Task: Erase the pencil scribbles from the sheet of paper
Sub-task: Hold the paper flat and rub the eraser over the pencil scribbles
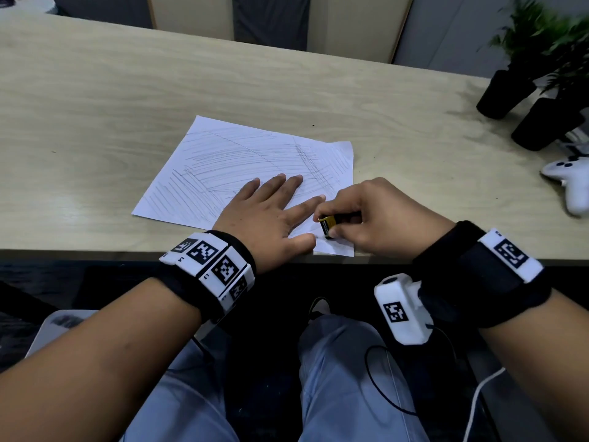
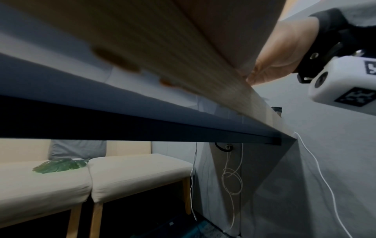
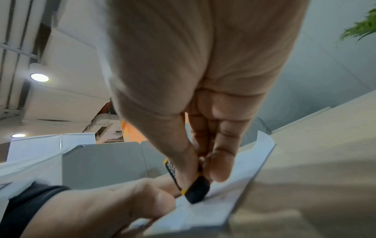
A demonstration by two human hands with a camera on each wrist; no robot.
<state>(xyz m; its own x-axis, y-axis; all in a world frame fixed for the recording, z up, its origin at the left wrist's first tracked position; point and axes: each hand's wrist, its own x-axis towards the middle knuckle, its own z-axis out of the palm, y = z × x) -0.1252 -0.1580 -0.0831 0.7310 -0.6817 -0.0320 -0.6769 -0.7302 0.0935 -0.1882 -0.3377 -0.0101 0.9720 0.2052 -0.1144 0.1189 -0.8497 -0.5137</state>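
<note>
Right hand (image 1: 379, 215): thumb and fingers curled and pinched on the eraser (image 1: 328, 224), a dark block in a yellow-and-black sleeve, its bare dark tip down on the paper at the near right corner.
Left hand (image 1: 271, 215): flat, fingers straight and spread, palm pressing the sheet of paper (image 1: 229, 161) just left of the eraser (thumb nearly touching it).
Grip advice: I judge a hold low on the sleeve, as here, gives the tip firm pressure without bending.
Stroke advice: short rubs leading away from the pinning hand should keep the sheet taut; rubbing toward it risks a crease.
Paper: lies on the wooden table (image 1: 95, 106), its near right corner reaching the table edge (little support there, so press gently).
Pencil scribbles (image 1: 242, 154): hatching covers most of the sheet; the near corner looks paler, so most erasing seems left.
Further out: a white game controller (image 1: 570, 183) and black plant pots (image 1: 522, 106) well apart to the right.
</note>
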